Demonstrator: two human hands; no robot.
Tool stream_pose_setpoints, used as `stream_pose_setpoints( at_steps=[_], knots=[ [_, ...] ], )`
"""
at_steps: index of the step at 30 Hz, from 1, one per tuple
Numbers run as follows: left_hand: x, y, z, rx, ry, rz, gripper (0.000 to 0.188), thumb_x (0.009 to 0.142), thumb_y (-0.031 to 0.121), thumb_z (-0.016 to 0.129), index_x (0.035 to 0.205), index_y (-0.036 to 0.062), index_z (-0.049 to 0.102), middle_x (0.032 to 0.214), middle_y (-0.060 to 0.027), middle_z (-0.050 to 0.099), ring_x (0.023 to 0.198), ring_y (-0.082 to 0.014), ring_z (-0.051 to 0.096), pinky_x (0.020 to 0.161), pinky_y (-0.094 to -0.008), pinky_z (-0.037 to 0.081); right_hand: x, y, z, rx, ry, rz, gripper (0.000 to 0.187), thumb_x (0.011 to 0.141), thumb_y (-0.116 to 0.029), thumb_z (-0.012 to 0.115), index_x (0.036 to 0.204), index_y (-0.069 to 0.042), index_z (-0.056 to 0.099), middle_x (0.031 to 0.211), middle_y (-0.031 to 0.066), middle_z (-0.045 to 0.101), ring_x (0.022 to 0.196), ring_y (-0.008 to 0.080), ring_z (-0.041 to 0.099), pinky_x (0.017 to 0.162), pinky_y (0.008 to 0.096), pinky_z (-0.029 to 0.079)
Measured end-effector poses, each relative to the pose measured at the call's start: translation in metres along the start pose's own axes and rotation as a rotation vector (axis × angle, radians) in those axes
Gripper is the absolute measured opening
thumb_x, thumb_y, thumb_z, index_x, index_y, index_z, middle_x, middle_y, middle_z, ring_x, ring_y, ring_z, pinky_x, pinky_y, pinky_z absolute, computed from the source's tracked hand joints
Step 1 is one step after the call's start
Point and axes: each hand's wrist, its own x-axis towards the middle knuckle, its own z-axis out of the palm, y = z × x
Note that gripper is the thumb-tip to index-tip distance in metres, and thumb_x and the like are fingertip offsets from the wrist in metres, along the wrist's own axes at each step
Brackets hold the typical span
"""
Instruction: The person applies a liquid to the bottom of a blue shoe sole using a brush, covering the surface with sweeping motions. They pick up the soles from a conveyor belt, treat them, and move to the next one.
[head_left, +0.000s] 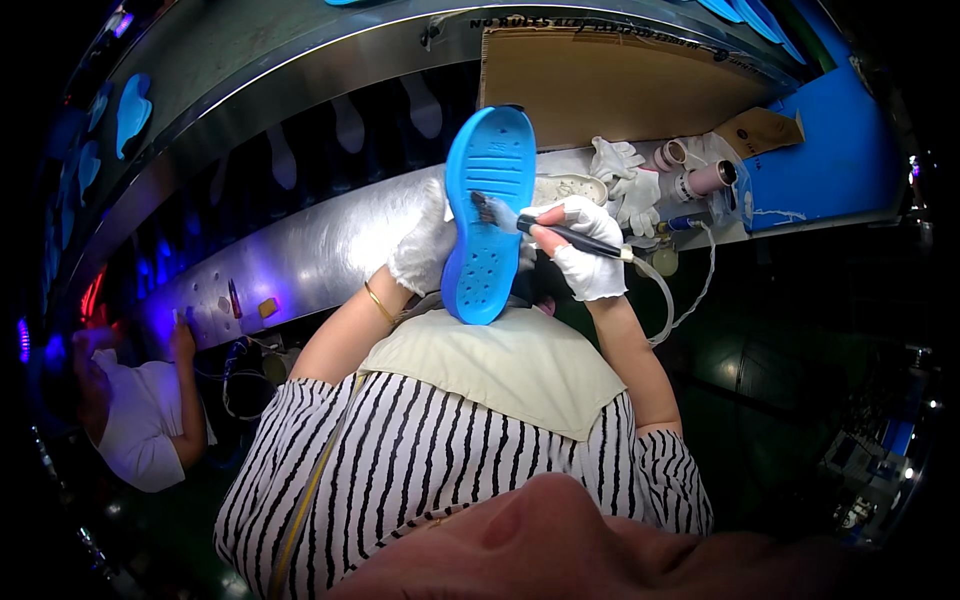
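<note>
A bright blue shoe sole stands up in front of me, its ridged and dimpled face toward me. My left hand, in a white glove, grips its left edge; most of the fingers are hidden behind the sole. In my right hand, whose white glove leaves the fingertips bare, is a brush with a black handle. Its bristles touch the middle of the sole, and a clear tube runs from the handle's end.
Beyond my hands runs a metal ledge. White gloves, pink cylindrical containers and a pale sole-shaped piece lie right. Cardboard stands behind. Blue soles rest on the belt; a co-worker is at left.
</note>
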Motion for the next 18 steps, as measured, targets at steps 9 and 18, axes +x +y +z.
stream_pose_setpoints(
  at_steps=[9, 18],
  knots=[
    [0.033, 0.014, -0.004, -0.183, 0.044, 0.184, 0.105, 0.068, 0.085, 0.03, 0.138, 0.0073, 0.028, 0.128, -0.0183, 0.048, 0.112, -0.034, 0.052, 0.094, -0.0474, 0.046, 0.015, 0.007, 0.006, 0.21, -0.017, 0.018, 0.014, 0.075, 0.006, 0.066, 0.085, -0.002, 0.06, 0.089, 0.0105, 0.065, 0.073, 0.0113, 0.062, 0.071, 0.0251, 0.051],
    [0.053, 0.047, -0.005, -0.398, -0.302, 0.366, 0.117, 0.054, 0.085, 0.05, 0.132, -0.0009, 0.035, 0.116, -0.0164, 0.056, 0.105, -0.0297, 0.056, 0.102, -0.0467, 0.038, 0.026, -0.023, 0.03, 0.184, -0.171, -0.076, 0.014, 0.069, 0.007, 0.07, 0.08, -0.001, 0.065, 0.085, 0.0119, 0.066, 0.077, 0.017, 0.063, 0.071, 0.0281, 0.05]
  ],
)
